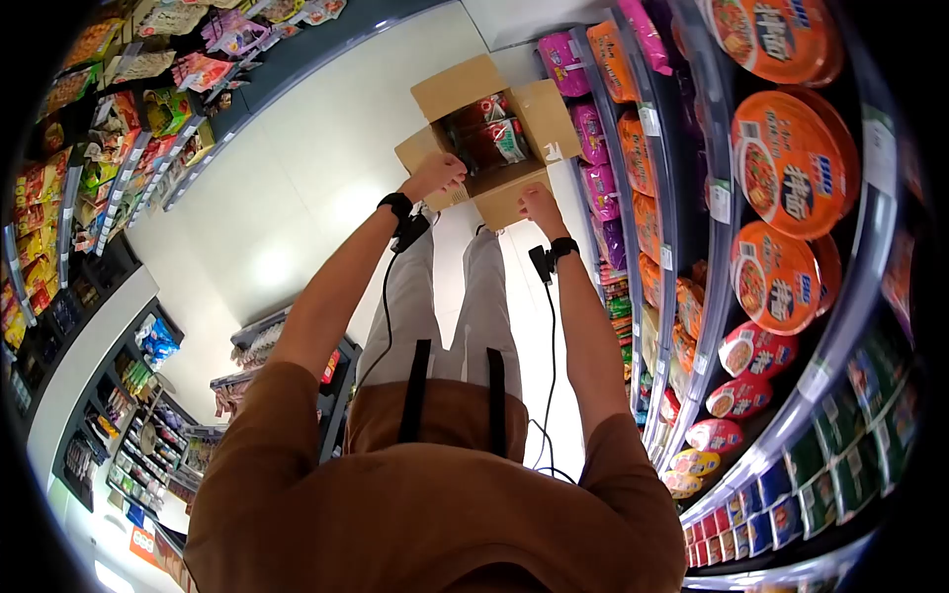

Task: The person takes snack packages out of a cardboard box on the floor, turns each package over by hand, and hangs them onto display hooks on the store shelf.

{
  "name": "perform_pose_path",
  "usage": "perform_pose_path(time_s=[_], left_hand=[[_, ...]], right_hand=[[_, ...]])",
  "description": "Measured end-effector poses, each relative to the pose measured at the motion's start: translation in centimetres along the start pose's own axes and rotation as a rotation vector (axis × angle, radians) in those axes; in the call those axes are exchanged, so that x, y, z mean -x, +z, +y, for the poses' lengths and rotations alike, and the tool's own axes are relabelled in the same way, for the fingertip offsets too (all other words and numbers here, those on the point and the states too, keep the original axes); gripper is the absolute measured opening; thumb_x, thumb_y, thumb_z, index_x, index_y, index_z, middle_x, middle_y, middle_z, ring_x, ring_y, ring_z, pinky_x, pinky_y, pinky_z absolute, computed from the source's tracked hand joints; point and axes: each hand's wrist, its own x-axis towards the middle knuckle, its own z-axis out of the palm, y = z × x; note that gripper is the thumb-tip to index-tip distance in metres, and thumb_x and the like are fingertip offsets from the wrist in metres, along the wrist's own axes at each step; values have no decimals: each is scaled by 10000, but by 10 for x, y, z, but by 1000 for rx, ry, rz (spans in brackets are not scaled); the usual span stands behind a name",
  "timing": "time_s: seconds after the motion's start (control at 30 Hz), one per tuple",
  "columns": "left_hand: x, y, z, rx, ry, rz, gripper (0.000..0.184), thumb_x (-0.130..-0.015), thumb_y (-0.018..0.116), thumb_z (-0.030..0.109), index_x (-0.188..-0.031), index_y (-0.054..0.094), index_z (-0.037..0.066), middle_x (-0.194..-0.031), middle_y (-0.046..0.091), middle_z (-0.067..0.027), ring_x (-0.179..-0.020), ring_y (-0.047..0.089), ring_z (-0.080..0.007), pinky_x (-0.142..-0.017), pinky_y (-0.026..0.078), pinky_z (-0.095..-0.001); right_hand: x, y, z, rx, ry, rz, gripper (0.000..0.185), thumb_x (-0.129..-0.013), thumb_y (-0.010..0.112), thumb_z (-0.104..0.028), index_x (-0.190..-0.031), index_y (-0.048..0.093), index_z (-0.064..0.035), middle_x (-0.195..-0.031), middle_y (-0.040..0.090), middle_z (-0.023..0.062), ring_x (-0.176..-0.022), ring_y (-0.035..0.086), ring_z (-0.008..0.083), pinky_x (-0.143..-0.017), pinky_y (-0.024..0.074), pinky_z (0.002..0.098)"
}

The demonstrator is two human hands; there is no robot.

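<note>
An open cardboard box (544,117) sits on the floor in front of my feet with its flaps folded outward. Inside it lie dark packets (494,148) with red and green-white printing; their kind is too small to make out. At the box's near left corner, my left hand (435,176) has its fingers closed on the cardboard. My right hand (540,210) is closed at the edge of the near flap, on the right side. Each wrist wears a black band with a cable.
Close on my right, tall shelves hold orange instant noodle bowls (781,163) and purple packs (593,133). Snack shelves (109,148) line the left side. Pale floor (326,148) lies between them. Cables (552,395) hang along both arms.
</note>
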Motion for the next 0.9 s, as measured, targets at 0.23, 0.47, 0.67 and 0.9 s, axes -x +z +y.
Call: perform_pose_path(time_s=[0.23, 0.47, 0.67, 0.9], left_hand=[[-59, 25, -52, 32, -66, 0, 295, -912, 495, 325, -986, 619, 67, -893, 649, -8, -808, 626, -121, -672, 502, -263], [-99, 46, -100, 157, 54, 147, 192, -873, 540, 178, -921, 626, 12, -798, 654, -75, -678, 629, -160, -624, 514, -291], [-134, 55, -142, 32, 51, 153, 197, -892, 552, 210, -966, 613, 38, -814, 654, -62, -689, 639, -150, -624, 505, -284], [-147, 67, -131, -69, -59, 136, 195, -896, 541, 189, -986, 599, 27, -815, 660, -68, -687, 638, -166, -630, 508, -309]], right_hand=[[-93, 6, 48, 72, -70, 92, 291, -850, 554, -177, -1100, 525, -29, -916, 649, 154, -786, 653, 276, -700, 527, 357], [-157, 19, 75, 166, -200, 142, 406, -808, 580, -199, -1157, 520, 2, -1069, 621, 203, -983, 603, 341, -844, 472, 384], [-176, 21, 61, 377, -208, 123, 363, -789, 612, -173, -1098, 591, 17, -1120, 584, 215, -1057, 556, 352, -924, 434, 380], [-222, 24, 94, 479, -275, 179, 335, -780, 629, -221, -1046, 633, -17, -1148, 562, 225, -1059, 535, 395, -929, 430, 430]])
